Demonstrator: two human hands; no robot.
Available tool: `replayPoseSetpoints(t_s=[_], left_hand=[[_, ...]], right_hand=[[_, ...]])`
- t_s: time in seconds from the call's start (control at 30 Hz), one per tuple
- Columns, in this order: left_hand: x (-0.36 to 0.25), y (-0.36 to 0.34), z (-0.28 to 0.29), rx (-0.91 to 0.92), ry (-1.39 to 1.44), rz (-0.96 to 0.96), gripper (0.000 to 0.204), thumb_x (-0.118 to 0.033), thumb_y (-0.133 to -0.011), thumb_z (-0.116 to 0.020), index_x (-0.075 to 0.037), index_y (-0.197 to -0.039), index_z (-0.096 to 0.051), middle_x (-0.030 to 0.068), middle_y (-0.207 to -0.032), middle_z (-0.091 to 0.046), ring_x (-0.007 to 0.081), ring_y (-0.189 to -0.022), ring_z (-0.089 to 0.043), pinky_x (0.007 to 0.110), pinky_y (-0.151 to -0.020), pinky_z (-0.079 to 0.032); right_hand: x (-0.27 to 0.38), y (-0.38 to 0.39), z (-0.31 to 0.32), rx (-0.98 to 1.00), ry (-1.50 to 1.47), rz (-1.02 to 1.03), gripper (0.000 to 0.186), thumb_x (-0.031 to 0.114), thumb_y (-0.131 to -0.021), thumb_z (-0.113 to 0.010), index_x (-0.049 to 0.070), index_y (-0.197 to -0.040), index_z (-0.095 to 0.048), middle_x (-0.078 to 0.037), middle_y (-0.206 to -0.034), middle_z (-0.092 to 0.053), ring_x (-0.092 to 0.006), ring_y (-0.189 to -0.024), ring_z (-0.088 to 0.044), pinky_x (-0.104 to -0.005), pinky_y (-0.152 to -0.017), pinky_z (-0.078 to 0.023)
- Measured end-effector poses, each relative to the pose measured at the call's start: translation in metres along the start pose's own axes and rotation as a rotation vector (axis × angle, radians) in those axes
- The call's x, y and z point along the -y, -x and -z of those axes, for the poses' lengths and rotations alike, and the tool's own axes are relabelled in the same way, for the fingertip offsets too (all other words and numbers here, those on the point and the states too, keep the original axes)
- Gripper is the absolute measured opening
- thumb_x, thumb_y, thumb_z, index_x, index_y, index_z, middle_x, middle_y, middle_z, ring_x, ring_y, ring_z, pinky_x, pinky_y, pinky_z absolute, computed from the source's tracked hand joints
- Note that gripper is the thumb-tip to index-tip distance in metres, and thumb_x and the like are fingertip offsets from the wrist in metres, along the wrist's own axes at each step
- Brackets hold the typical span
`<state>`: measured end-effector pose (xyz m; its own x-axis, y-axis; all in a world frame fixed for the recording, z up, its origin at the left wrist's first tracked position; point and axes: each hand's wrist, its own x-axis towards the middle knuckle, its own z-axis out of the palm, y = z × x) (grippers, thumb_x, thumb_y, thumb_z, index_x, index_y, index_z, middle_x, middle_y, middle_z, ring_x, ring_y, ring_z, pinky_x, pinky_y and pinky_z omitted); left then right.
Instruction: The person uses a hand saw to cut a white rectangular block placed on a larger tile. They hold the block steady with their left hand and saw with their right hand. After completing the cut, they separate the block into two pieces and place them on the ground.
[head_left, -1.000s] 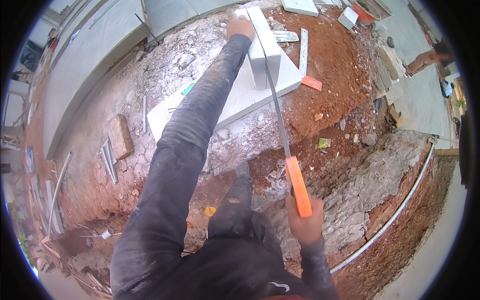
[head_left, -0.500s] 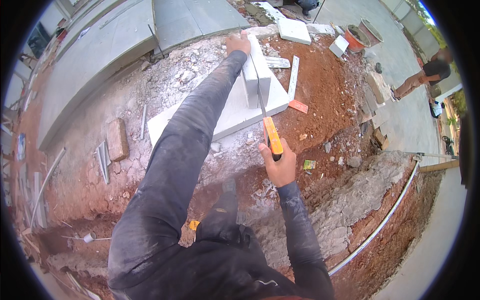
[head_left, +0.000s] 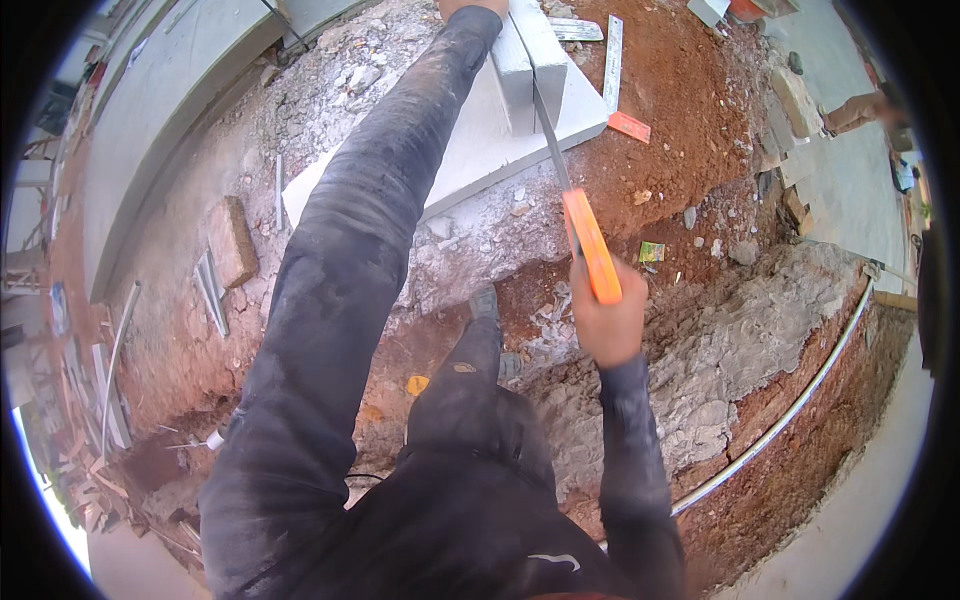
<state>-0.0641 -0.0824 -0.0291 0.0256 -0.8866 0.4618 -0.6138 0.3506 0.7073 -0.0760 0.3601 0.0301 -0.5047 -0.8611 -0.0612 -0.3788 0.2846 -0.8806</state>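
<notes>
My right hand (head_left: 610,312) is closed around the orange handle of a handsaw (head_left: 590,240). The saw's blade runs into a long slit in a white lightweight concrete block (head_left: 547,65), which stands on a larger white slab (head_left: 475,165). Only a sliver of my left hand (head_left: 470,5) shows at the upper edge, by the far end of the block; its fingers are cut off from view. My left forearm stretches over the slab and hides part of it.
Beside the block lie a metal straightedge (head_left: 612,65) and an orange piece (head_left: 629,126) on red soil. To the left are a brick (head_left: 231,242) and metal strips (head_left: 211,293). A pale pipe (head_left: 785,432) curves along the right. Another person (head_left: 858,112) is at the far right.
My right hand has drawn the saw back toward me and right, so more blade shows outside the block. The view has tilted down, leaving my left hand mostly out of frame.
</notes>
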Motion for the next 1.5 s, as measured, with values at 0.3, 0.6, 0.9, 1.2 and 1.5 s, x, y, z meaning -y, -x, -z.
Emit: replayPoseSetpoints(t_s=[0.3,0.6,0.9,1.2,1.5], left_hand=[[-0.009,-0.013,-0.016,-0.009,0.0,0.142,0.035,-0.027,-0.085,-0.05,0.001,-0.091,-0.07,0.025,-0.097,-0.068,0.0386,-0.098,-0.065,0.049,-0.086,-0.05],[0.026,-0.024,0.004,0.139,0.053,0.124,0.032,-0.019,-0.082,-0.053,0.009,-0.094,-0.064,0.0334,-0.094,-0.064,0.0423,-0.095,-0.065,0.049,-0.083,-0.051],[-0.016,0.01,0.022,-0.047,0.157,0.152,0.031,-0.02,-0.084,-0.052,0.007,-0.095,-0.064,0.0304,-0.099,-0.065,0.0423,-0.099,-0.064,0.049,-0.086,-0.05],[0.009,-0.006,-0.005,-0.075,0.08,0.045,0.031,-0.021,-0.085,-0.053,0.006,-0.096,-0.063,0.0305,-0.097,-0.065,0.042,-0.099,-0.063,0.048,-0.087,-0.049],[0.048,-0.035,-0.018,0.204,-0.457,-0.199,0.03,-0.021,-0.086,-0.051,0.006,-0.093,-0.063,0.0297,-0.098,-0.065,0.0429,-0.099,-0.062,0.048,-0.087,-0.048]], right_hand=[[0.026,0.115,0.029,-0.048,0.043,-0.163,0.008,0.002,-0.084,-0.061,-0.005,-0.079,-0.06,-0.01,-0.059,-0.055,-0.0104,-0.051,-0.052,-0.0292,-0.05,-0.042],[0.026,-0.011,0.0,0.075,0.032,0.011,0.015,0.006,-0.087,-0.061,-0.005,-0.077,-0.058,-0.008,-0.058,-0.052,-0.0081,-0.054,-0.047,-0.0302,-0.05,-0.04],[0.016,-0.037,-0.006,0.108,-0.01,0.003,0.021,0.008,-0.087,-0.061,-0.005,-0.072,-0.055,-0.004,-0.054,-0.047,-0.0075,-0.055,-0.045,-0.0298,-0.05,-0.038],[0.035,0.102,0.034,-0.014,0.112,-0.061,0.023,0.003,-0.086,-0.059,-0.007,-0.106,-0.065,-0.014,-0.072,-0.065,-0.0115,-0.07,-0.065,-0.0277,-0.063,-0.049],[0.023,0.015,0.006,0.113,0.022,-0.05,0.017,0.005,-0.087,-0.06,-0.005,-0.075,-0.056,-0.007,-0.057,-0.051,-0.0076,-0.054,-0.047,-0.029,-0.049,-0.039]])
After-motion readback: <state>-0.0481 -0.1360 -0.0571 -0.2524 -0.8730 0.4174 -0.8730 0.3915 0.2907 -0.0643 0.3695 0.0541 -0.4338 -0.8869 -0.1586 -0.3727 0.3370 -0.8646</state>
